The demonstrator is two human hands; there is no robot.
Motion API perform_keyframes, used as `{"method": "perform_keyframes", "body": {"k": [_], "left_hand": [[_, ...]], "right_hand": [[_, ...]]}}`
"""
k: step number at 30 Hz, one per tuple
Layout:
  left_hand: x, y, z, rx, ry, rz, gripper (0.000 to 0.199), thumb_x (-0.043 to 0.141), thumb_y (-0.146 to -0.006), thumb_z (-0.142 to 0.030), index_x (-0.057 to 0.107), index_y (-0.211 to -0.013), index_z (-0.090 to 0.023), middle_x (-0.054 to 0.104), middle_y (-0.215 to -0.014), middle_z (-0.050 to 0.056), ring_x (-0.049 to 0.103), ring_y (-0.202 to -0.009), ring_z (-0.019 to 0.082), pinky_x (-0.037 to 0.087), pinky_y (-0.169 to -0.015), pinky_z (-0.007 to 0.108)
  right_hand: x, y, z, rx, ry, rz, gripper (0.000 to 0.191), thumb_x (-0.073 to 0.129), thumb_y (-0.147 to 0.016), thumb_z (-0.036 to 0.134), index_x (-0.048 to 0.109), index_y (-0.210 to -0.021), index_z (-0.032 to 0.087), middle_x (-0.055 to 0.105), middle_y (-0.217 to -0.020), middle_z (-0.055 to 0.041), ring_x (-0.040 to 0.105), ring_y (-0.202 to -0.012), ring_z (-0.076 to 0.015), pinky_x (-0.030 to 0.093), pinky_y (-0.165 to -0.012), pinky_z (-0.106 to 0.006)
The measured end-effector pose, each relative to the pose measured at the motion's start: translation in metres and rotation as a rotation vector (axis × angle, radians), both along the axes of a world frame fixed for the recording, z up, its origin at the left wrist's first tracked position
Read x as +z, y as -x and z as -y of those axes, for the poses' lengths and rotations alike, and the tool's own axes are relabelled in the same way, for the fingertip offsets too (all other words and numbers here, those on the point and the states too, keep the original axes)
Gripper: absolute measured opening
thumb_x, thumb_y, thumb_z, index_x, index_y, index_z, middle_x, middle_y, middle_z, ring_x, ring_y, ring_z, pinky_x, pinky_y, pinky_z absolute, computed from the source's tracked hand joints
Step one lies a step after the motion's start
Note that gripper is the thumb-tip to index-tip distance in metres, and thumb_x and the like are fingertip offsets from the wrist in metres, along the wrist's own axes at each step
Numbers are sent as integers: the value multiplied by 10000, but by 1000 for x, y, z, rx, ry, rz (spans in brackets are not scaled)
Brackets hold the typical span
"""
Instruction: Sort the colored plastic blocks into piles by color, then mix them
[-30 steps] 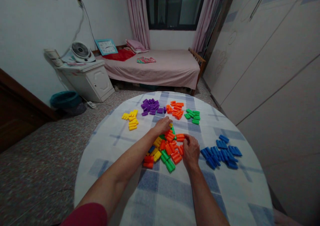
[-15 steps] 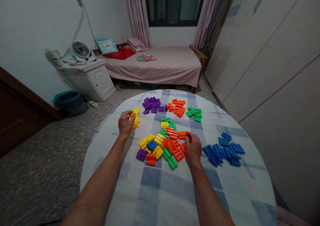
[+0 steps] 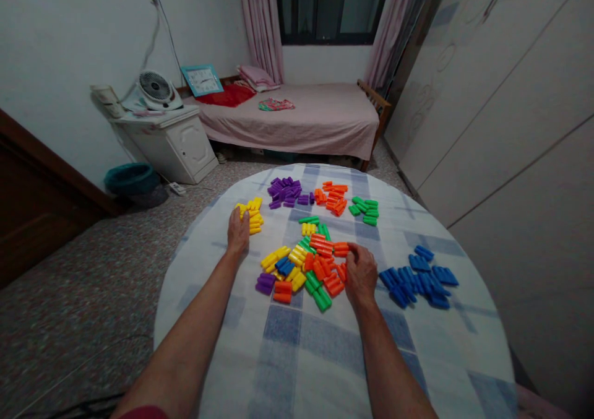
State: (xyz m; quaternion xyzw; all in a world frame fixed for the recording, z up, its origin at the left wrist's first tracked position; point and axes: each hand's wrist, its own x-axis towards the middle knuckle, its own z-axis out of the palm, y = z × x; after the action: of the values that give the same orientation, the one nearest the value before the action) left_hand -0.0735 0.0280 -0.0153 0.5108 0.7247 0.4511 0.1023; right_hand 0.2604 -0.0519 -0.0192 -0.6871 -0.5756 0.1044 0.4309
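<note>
My left hand [image 3: 238, 230] rests against the near left side of a pile of yellow plastic pieces [image 3: 255, 220], its fingers stretched out and slightly apart. My right hand [image 3: 362, 275] is bent at the right edge of a mixed heap, its fingertips closed at the end of a ribbed orange block [image 3: 341, 249]. In that heap lie more orange blocks [image 3: 322, 244], green blocks [image 3: 318, 292], yellow blocks [image 3: 275, 257], a blue block [image 3: 284, 266] and a purple block [image 3: 265, 283]. The right hand's fingers partly cover the heap's edge.
Sorted piles lie farther back on the round table [image 3: 325, 369]: purple pieces [image 3: 284, 191], orange pieces [image 3: 336, 205] and green pieces [image 3: 364, 210]. Blue pieces [image 3: 417, 283] spread to the right. Beyond stand a bed [image 3: 320, 112], a cabinet [image 3: 171, 143] with a fan, and a bin [image 3: 132, 177].
My left hand has drawn slightly down along the yellow pile, and its fingers have straightened. The right hand stays by the orange block. The whole view has shifted a little.
</note>
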Motion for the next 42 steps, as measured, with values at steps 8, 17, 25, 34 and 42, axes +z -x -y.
{"method": "perform_keyframes", "body": {"k": [8,17,25,34,42], "left_hand": [[29,-46,20,-233,-139,-138,272,490,-837,-190,596,-1088,-194,587,-1185,116,529,-1165,256,463,-975,445],[27,-124,-8,-727,177,-341,295,626,-799,-275,693,-1075,-196,563,-994,50,582,-870,164,488,-829,300],[34,-134,-16,-679,257,-448,316,714,-714,-276,684,-1019,-197,589,-1022,64,586,-957,223,465,-831,320],[47,-94,-12,-527,303,-124,242,604,-722,-238,649,-936,-137,615,-728,0,569,-692,143,435,-627,249],[50,-30,50,-644,479,59,365,669,-615,-347,681,-930,-163,653,-780,20,579,-667,155,464,-582,260]], "right_hand": [[-1,0,-1,3,10,-9,350,398,-810,240,680,-1008,175,679,-991,-89,559,-948,-226,388,-863,-348],[1,1,0,3,6,4,355,394,-814,241,678,-1017,174,680,-993,-84,565,-947,-223,390,-861,-342],[1,1,0,3,11,-8,356,395,-812,242,679,-1018,178,681,-989,-82,565,-952,-223,391,-864,-341],[-1,0,-1,-17,13,19,373,387,-809,246,677,-1032,177,678,-1016,-90,563,-963,-228,382,-880,-358],[1,1,-1,-8,13,-5,377,389,-801,244,682,-1023,163,679,-995,-100,551,-952,-226,388,-881,-355]]}}
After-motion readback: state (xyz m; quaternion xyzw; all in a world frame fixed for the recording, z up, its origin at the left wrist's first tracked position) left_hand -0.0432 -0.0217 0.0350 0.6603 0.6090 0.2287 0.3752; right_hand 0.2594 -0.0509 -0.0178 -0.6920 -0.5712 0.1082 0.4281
